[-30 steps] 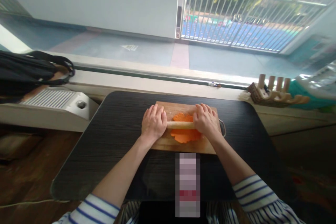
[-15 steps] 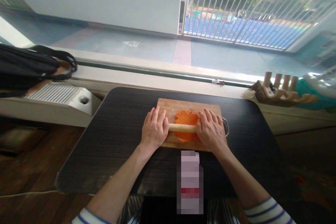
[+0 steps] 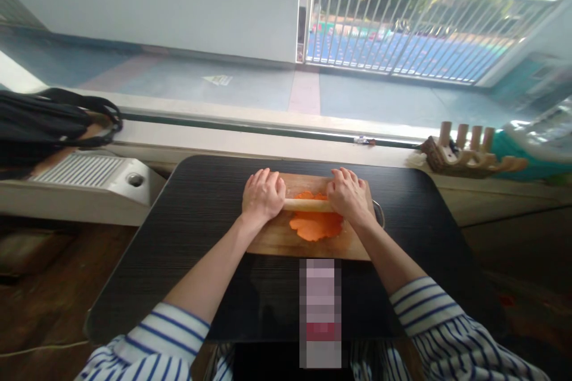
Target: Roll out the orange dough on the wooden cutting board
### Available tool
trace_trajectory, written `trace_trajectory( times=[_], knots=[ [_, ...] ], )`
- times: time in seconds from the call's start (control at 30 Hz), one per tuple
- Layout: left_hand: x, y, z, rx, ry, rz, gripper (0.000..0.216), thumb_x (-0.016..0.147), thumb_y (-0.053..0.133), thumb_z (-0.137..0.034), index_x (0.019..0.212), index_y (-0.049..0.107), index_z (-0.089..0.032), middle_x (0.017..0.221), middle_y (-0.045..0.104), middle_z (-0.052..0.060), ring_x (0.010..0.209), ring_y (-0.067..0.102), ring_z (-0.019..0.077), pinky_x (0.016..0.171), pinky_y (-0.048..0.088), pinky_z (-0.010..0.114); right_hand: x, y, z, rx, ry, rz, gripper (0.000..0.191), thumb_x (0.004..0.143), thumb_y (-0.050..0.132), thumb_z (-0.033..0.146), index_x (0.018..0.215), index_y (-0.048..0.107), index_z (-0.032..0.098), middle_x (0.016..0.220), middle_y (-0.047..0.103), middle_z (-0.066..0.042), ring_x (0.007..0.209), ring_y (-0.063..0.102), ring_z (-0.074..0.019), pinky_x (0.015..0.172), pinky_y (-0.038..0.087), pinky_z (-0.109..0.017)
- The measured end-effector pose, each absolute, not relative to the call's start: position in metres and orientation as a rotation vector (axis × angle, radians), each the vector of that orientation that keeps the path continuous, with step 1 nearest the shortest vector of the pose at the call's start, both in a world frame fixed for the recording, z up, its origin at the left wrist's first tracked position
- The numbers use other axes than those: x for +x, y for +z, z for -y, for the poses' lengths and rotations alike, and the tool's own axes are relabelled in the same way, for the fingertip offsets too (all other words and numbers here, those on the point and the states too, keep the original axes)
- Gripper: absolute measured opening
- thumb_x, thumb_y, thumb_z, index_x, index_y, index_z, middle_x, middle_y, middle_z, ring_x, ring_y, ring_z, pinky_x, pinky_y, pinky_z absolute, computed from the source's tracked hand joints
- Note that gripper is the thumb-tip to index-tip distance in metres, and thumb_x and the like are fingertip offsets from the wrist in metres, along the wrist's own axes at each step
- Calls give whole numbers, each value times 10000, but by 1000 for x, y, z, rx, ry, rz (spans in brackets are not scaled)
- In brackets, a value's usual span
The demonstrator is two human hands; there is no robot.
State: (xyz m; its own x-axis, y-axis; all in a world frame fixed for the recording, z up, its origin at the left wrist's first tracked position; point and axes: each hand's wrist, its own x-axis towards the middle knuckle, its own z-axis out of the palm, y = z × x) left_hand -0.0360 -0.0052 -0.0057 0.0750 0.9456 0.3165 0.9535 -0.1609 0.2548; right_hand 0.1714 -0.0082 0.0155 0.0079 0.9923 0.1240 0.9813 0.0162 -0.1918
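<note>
From the head camera, the only view, I am watching a person working at a dark bench [image 3: 179, 244] by the window. A wooden cutting board [image 3: 268, 241] is lying on it, its metal handle [image 3: 380, 214] sticking out at the right end. A sheet of orange dough [image 3: 315, 228] is resting on the board, right of its middle; whether it is food dough or modelling clay, I cannot tell. A wooden rolling pin [image 3: 306, 205] is lying across the sheet's far part, with more orange showing on the near side than beyond.

The left hand [image 3: 263, 195] is curving over the pin's left end, fingers bent close together. The right hand [image 3: 351, 193] is covering the other end in the same way and is hiding some of the sheet's right side from me. Their undersides are not showing, so I cannot tell how tightly they are gripping.

As for progress, the flattening is looking well advanced: the orange is spreading broad and flat. Its edge, though, is running wavy and uneven, its thickness is hard to judge, and the sheet is lying uncut as far as I am seeing.
</note>
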Motion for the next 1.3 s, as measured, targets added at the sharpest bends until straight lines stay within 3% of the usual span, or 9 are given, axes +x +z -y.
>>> trace_trajectory(
  times=[0.37, 0.53, 1.3],
  knots=[
    [-42, -11, 47, -2319, -713, 1921, 461, 915, 308, -310, 1170, 629, -97, 1337, 549, 165, 1289, 450, 298, 1076, 359, 479, 173, 14, 62, -1926, -114, 2163, 361, 918, 362, 243, 1210, 565, 184, 1377, 523, -98, 1251, 437, -242, 1065, 228, -399],
    [-40, -9, 33, -2329, -686, 1944, 484, 915, 299, -304, 1177, 621, -56, 1332, 540, 206, 1273, 466, 310, 1080, 349, 476, 174, 15, 45, -1960, -70, 2155, 382, 926, 353, 252, 1244, 548, 170, 1377, 521, -109, 1262, 432, -243, 1047, 260, -387],
    [-35, -2, -34, -2444, -544, 1975, 444, 901, 348, -313, 1172, 623, -94, 1316, 556, 183, 1259, 481, 286, 1079, 334, 462, 172, 12, 25, -1936, -34, 2062, 392, 956, 318, 262, 1268, 524, 146, 1371, 514, -140, 1281, 415, -260, 1038, 284, -428]
  ],
)
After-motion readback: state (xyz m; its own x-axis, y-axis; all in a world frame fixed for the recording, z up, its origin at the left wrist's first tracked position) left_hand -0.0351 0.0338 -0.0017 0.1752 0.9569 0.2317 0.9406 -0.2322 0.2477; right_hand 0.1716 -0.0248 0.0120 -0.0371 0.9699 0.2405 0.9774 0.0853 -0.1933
